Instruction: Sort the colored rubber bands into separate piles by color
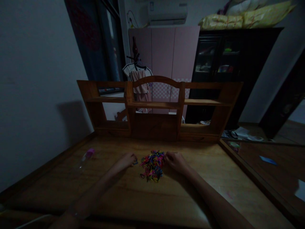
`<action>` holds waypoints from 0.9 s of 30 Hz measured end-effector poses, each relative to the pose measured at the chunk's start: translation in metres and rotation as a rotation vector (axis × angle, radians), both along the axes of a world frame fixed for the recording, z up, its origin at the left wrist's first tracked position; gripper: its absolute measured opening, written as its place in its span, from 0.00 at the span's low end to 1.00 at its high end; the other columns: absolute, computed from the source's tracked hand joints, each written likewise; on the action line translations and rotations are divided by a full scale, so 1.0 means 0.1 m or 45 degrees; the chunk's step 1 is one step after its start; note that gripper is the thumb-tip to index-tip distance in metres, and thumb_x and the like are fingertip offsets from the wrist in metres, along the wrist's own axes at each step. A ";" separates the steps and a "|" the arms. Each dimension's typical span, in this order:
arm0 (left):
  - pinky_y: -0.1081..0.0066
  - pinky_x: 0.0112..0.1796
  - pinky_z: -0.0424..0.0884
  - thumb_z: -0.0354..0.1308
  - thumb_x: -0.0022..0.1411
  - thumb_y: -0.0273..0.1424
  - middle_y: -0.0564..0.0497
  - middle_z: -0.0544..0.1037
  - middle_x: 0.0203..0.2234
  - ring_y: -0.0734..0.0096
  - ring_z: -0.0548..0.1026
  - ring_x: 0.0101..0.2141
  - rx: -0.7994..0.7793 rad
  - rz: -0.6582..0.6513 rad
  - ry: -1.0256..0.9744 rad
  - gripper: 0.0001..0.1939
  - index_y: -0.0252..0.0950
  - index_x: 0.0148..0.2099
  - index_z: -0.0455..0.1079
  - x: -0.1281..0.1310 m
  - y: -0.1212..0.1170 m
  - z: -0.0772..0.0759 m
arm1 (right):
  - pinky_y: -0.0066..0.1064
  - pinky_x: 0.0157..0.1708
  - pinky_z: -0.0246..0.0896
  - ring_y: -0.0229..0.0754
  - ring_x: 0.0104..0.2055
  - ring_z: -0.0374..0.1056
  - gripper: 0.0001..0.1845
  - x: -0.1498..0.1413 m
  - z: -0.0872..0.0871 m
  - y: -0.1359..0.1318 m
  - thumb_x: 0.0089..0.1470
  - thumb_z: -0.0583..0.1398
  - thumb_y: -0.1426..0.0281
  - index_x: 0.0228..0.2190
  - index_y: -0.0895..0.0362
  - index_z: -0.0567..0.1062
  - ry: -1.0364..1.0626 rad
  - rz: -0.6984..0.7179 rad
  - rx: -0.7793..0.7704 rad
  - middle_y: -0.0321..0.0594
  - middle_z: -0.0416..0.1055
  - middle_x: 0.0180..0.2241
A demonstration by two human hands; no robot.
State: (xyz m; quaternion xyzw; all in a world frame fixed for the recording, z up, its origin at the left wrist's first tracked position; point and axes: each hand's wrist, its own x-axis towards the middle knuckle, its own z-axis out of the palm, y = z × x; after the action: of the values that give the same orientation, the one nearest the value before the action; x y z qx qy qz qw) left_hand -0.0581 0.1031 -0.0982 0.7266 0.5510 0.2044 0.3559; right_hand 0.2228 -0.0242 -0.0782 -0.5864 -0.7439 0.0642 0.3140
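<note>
— Where are the small loops?
— Heaped in a loose pile (152, 167) on the wooden table (143, 203): pink, yellow, blue, green and dark ones, tangled together. I'll place everything else by that pile.
— Then the left hand (128, 159)?
— Just left of it, a little apart, fingers curled, pinching a small bluish piece (135, 162) at the fingertips.
— And the right hand (175, 161)?
— At the pile's right edge, fingers bent down against the loops. I can't tell whether it has gripped one; the fingertips are too dim.
— Anything else on the table?
— A clear bottle (84, 161) with a pink cap (91, 151), well to the left of the pile.
— And behind the pile?
— A wooden shelf unit (154, 125) at the table's far side, with a pink wardrobe (163, 51) farther back. A dark cabinet (247, 60) stands behind and to the right.
</note>
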 end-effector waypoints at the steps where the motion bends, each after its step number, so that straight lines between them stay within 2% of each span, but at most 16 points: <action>1: 0.72 0.29 0.69 0.47 0.51 0.25 0.48 0.76 0.27 0.69 0.74 0.27 -0.047 -0.054 -0.064 0.12 0.34 0.33 0.71 0.09 -0.04 -0.05 | 0.26 0.27 0.49 0.36 0.26 0.64 0.14 0.00 0.00 0.00 0.61 0.51 0.68 0.27 0.58 0.71 0.006 -0.001 -0.002 0.38 0.70 0.24; 4: 0.71 0.34 0.70 0.46 0.49 0.22 0.46 0.78 0.30 0.68 0.75 0.32 -0.191 -0.237 -0.331 0.17 0.32 0.37 0.74 0.31 -0.16 -0.12 | 0.26 0.28 0.51 0.37 0.27 0.64 0.14 0.00 0.03 -0.01 0.62 0.51 0.68 0.28 0.58 0.71 0.059 -0.017 0.015 0.38 0.70 0.26; 6: 0.69 0.35 0.70 0.46 0.51 0.24 0.45 0.78 0.33 0.66 0.75 0.34 -0.208 -0.261 -0.445 0.18 0.32 0.39 0.74 0.39 -0.21 -0.08 | 0.27 0.31 0.55 0.38 0.31 0.66 0.13 -0.01 0.04 -0.01 0.62 0.50 0.67 0.30 0.57 0.72 0.132 -0.018 0.065 0.39 0.71 0.29; 10: 0.64 0.44 0.69 0.47 0.58 0.31 0.42 0.77 0.40 0.60 0.74 0.42 0.027 -0.202 -0.456 0.16 0.32 0.42 0.73 0.36 -0.25 0.08 | 0.32 0.47 0.59 0.43 0.47 0.66 0.15 -0.05 0.03 0.00 0.62 0.52 0.62 0.43 0.57 0.72 0.310 -0.040 0.111 0.45 0.70 0.44; 12: 0.62 0.51 0.65 0.49 0.61 0.38 0.41 0.75 0.45 0.58 0.71 0.48 0.149 -0.176 -0.424 0.18 0.33 0.46 0.72 0.30 -0.28 0.11 | 0.37 0.54 0.56 0.46 0.55 0.61 0.22 -0.08 0.01 0.00 0.61 0.53 0.58 0.53 0.55 0.67 0.373 -0.044 0.032 0.46 0.65 0.53; 14: 0.61 0.54 0.61 0.53 0.59 0.46 0.40 0.70 0.53 0.55 0.67 0.54 0.176 -0.153 -0.406 0.26 0.35 0.53 0.68 0.25 -0.32 0.08 | 0.41 0.59 0.51 0.47 0.60 0.56 0.30 -0.12 -0.01 -0.02 0.60 0.54 0.54 0.59 0.54 0.60 0.403 0.010 -0.096 0.46 0.60 0.59; 17: 0.59 0.58 0.56 0.58 0.54 0.52 0.40 0.59 0.62 0.51 0.57 0.61 0.008 -0.143 -0.458 0.39 0.38 0.62 0.59 0.22 -0.40 -0.04 | 0.44 0.62 0.46 0.49 0.63 0.52 0.38 -0.19 -0.01 -0.06 0.58 0.55 0.52 0.64 0.53 0.52 0.419 0.141 -0.249 0.46 0.55 0.62; 20: 0.59 0.60 0.51 0.52 0.57 0.56 0.42 0.61 0.62 0.53 0.55 0.63 -0.153 -0.173 -0.598 0.37 0.37 0.61 0.62 0.28 -0.46 -0.10 | 0.46 0.64 0.42 0.49 0.65 0.49 0.38 -0.27 0.03 -0.10 0.59 0.55 0.52 0.64 0.51 0.51 0.450 0.233 -0.282 0.44 0.52 0.64; 23: 0.58 0.60 0.53 0.47 0.59 0.57 0.43 0.65 0.59 0.54 0.59 0.61 -0.281 -0.208 -0.814 0.37 0.35 0.58 0.65 0.39 -0.55 -0.03 | 0.46 0.64 0.42 0.48 0.65 0.49 0.37 -0.35 0.06 -0.13 0.59 0.55 0.53 0.64 0.50 0.51 0.475 0.302 -0.295 0.43 0.51 0.64; 27: 0.56 0.61 0.52 0.45 0.61 0.55 0.45 0.64 0.60 0.56 0.58 0.61 -0.481 -0.236 -1.043 0.34 0.36 0.59 0.65 0.49 -0.69 0.07 | 0.46 0.63 0.44 0.49 0.65 0.49 0.45 -0.40 0.05 -0.16 0.54 0.61 0.53 0.65 0.50 0.48 0.465 0.374 -0.298 0.44 0.49 0.65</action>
State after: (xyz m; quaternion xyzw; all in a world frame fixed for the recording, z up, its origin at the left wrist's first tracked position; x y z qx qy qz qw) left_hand -0.0092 0.0342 -0.0917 0.5546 0.3251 0.3381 0.6873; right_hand 0.1831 -0.0398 -0.0735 -0.4831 -0.7395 0.2997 0.3604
